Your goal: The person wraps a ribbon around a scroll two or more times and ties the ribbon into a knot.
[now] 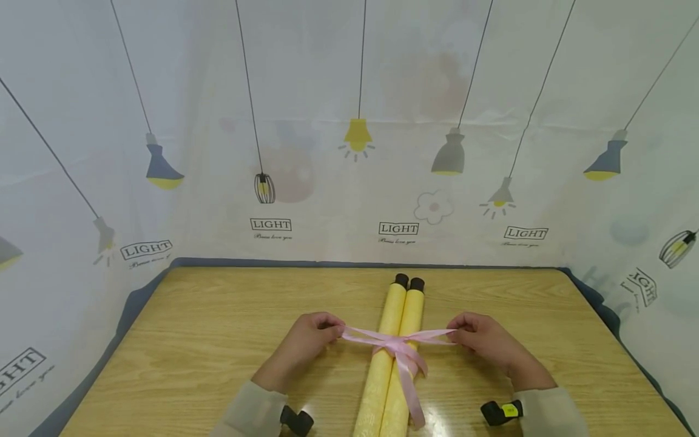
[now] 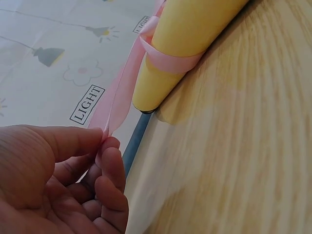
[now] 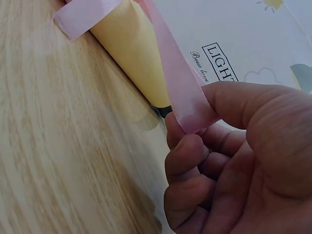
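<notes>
Two yellow rolls (image 1: 377, 388) with black ends lie side by side on the wooden table, pointing away from me. A pink ribbon (image 1: 395, 345) wraps round both, tied on top in a bow with a tail hanging toward me. To the left, my left hand (image 1: 312, 334) pinches one loop of the bow between thumb and forefinger, with the ribbon (image 2: 117, 107) stretched toward the rolls. On the other side, my right hand (image 1: 483, 340) pinches the opposite loop, its folded end (image 3: 195, 114) held between thumb and fingers. Both loops are drawn out sideways.
The wooden table (image 1: 207, 328) extends on both sides of the rolls. A pale sheet (image 1: 327, 182) printed with hanging lamps stands behind and at the sides. Black wrist devices (image 1: 297, 420) are worn at both cuffs.
</notes>
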The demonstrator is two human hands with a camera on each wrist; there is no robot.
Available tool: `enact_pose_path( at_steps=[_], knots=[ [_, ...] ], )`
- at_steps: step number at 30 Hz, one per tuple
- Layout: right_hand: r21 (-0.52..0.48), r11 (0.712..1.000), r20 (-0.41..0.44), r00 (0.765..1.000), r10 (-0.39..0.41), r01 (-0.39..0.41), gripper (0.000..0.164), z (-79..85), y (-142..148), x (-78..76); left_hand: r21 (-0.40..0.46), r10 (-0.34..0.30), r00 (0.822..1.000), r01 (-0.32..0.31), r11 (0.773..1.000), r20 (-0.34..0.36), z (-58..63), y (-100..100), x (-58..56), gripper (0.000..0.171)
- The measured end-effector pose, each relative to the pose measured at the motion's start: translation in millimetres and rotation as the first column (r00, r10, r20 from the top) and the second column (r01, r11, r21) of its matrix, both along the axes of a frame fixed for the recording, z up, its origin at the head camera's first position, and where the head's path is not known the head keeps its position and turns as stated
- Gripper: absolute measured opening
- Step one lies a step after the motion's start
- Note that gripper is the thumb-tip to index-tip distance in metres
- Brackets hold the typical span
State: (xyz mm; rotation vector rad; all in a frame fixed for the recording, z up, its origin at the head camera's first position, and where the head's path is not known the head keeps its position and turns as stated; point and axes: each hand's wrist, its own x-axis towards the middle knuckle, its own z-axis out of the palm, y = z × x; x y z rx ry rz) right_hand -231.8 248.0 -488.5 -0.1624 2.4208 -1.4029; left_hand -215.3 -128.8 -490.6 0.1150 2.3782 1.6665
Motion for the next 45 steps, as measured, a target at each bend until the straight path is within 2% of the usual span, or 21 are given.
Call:
enact_pose_path(
  at_steps=[6,9,12,14,17,20,22,24,26,28,31,35,39,43,45],
  knots=[
    [0.017,1.0,-0.008,1.0,0.021,-0.021,0.034,1.7,-0.8,-0.8,-0.018,-0.005,1.0,0.005,1.0,-0.007,-2.6,0.4,-2.4,0.021],
    [0.009,1.0,0.0,1.0,-0.002,0.002,0.039,7.8,-3.1,2.2,-0.061,-0.005,0.999,0.003,0.998,-0.031,-1.9,0.6,-3.2,0.026],
    [0.02,0.999,-0.033,0.999,-0.026,0.026,0.042,18.2,-7.7,8.0,-0.117,0.017,0.995,-0.028,0.993,-0.094,4.1,5.3,-0.1,0.029],
    [0.026,0.999,-0.069,0.997,-0.031,0.033,0.043,26.0,-12.9,12.9,-0.149,0.009,0.988,-0.032,0.988,-0.154,10.7,12.8,5.0,0.029],
    [0.024,1.0,-0.111,0.994,0.013,-0.011,0.037,36.1,-23.7,21.1,-0.187,-0.067,0.97,0.023,0.982,-0.233,23.5,32.3,16.5,0.025],
    [-0.001,0.991,-0.125,0.983,0.135,-0.136,0.029,41.2,-36.9,29.5,-0.281,-0.208,0.94,0.129,0.951,-0.272,32.4,54.3,27.2,0.019],
    [-0.005,0.978,-0.135,0.969,0.206,-0.209,0.023,41.6,-45.5,34.9,-0.359,-0.296,0.912,0.184,0.915,-0.286,35.8,67.6,30.9,0.016],
    [-0.003,0.968,-0.125,0.96,0.25,-0.252,0.02,41.5,-52.7,39.8,-0.436,-0.359,0.884,0.208,0.876,-0.3,37.2,78.4,31.3,0.015],
    [0.005,0.958,-0.102,0.953,0.285,-0.286,0.021,40.7,-58.2,43.3,-0.48,-0.4,0.864,0.223,0.848,-0.305,38.5,87.5,29.2,0.016],
    [0.012,0.946,-0.082,0.943,0.323,-0.324,0.024,39.0,-61.9,45.9,-0.516,-0.43,0.854,0.237,0.823,-0.294,38.9,94.4,26.1,0.018],
    [0.025,0.93,-0.057,0.928,0.367,-0.366,0.024,36.0,-66.2,48.7,-0.55,-0.467,0.849,0.274,0.789,-0.248,39.8,101.7,22.0,0.022],
    [0.069,0.923,-0.059,0.922,0.381,-0.377,0.023,32.2,-72.0,51.7,-0.598,-0.498,0.842,0.293,0.746,-0.208,39.5,106.0,20.3,0.025],
    [0.11,0.923,-0.067,0.923,0.378,-0.37,0.025,28.9,-75.6,52.9,-0.634,-0.508,0.833,0.275,0.723,-0.218,37.2,105.8,20.8,0.023],
    [0.141,0.918,-0.093,0.919,0.384,-0.37,0.021,25.9,-76.8,53.3,-0.638,-0.52,0.819,0.268,0.722,-0.243,33.9,102.2,21.8,0.018],
    [0.145,0.914,-0.106,0.913,0.395,-0.379,0.02,25.2,-76.6,53.2,-0.627,-0.523,0.813,0.272,0.73,-0.255,32.7,100.9,22.5,0.016]
  ],
)
